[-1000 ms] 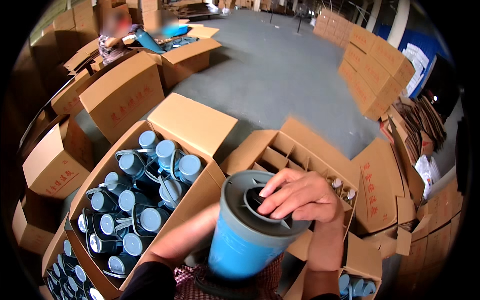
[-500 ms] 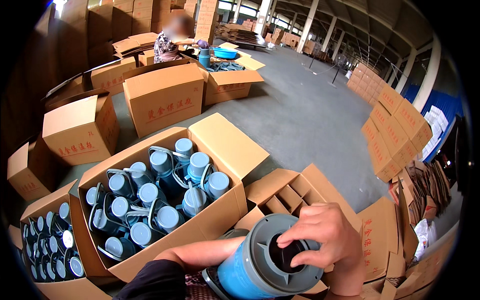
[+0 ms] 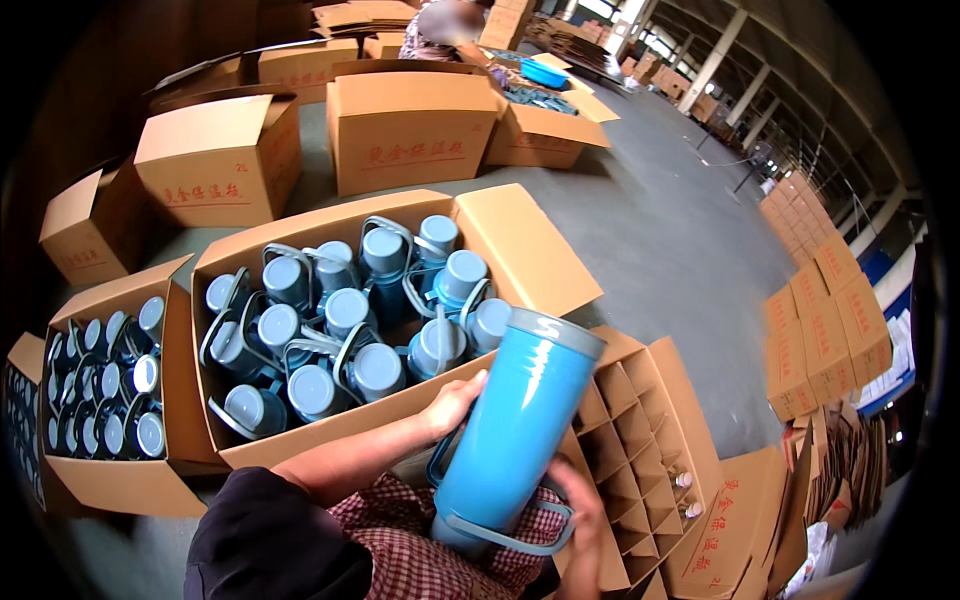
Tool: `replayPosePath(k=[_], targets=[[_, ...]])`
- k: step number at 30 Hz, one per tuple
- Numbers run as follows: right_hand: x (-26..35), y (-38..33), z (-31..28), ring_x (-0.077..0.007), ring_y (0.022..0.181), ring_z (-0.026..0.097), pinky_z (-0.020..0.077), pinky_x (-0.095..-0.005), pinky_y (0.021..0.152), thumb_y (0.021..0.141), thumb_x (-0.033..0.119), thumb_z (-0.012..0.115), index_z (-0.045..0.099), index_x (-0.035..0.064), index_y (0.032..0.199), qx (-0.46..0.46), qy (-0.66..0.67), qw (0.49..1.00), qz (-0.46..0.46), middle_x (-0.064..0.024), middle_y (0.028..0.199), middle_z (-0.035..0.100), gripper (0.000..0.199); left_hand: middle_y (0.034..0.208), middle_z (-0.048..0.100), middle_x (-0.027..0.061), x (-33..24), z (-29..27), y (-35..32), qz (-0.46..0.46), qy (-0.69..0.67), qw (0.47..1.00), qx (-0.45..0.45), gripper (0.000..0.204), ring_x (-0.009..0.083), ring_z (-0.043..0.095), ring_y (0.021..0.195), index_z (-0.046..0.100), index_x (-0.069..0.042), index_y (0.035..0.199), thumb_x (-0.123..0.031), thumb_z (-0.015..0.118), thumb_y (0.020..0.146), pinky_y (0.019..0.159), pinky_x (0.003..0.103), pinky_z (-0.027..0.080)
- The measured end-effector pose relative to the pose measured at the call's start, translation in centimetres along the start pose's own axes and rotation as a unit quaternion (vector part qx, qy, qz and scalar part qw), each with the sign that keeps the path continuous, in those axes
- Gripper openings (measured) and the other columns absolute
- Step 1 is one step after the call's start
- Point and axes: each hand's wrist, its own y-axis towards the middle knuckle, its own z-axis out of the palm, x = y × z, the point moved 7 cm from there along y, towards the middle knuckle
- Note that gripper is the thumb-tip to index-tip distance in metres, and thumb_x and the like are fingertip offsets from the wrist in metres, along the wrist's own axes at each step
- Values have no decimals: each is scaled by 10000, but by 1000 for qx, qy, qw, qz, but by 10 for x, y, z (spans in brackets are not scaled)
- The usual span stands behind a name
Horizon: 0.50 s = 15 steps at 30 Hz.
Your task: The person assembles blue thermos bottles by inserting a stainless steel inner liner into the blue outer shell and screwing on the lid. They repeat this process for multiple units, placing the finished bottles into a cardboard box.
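Observation:
A blue thermos flask (image 3: 515,430) leans upside down across my front, its grey base ring (image 3: 555,330) uppermost and its capped end low by my lap. My left hand (image 3: 455,405) is closed round its left side, with some fingers hidden behind the body. Against the lower right side rests my right hand (image 3: 580,505), slightly blurred, fingers curled by the flask and its grey carrying handle (image 3: 510,538). Just beyond stands an open carton (image 3: 330,440) of similar blue flasks with grey-blue cups and handles.
Right of the flask, a carton with cardboard dividers (image 3: 625,450) holds a couple of clear glass-like pieces (image 3: 685,480). Another carton of flasks (image 3: 120,485) stands at left. Closed-looking cartons (image 3: 405,135) line the back, where a co-worker (image 3: 440,40) sits. Stacked boxes (image 3: 825,330) stand right.
The flask has tilted so that its side now shows instead of its base. My right hand has left the base opening and moved down to the side. The view has shifted.

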Motion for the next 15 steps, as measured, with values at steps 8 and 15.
replayPosePath(k=[8, 15], targets=[[3, -86, 49, -249, 732, 590, 408, -444, 880, 973, 516, 290, 568, 28, 608, -118, -129, 984, -42, -125, 733, 637, 670, 768, 613, 23, 61, -43, -63, 4, -268, 953, -144, 328, 108, 536, 521, 575, -79, 1047, -353, 408, 980, 369, 208, 326], [43, -6, 35, -245, 625, 550, 442, -410, 781, 960, 573, 236, 440, 48, 542, -202, 75, 967, -138, -145, 659, 598, 702, 731, 597, 66, 15, -58, -67, 0, -324, 929, -179, 315, 139, 466, 461, 557, -53, 978, -290, 351, 1005, 386, 232, 341]])
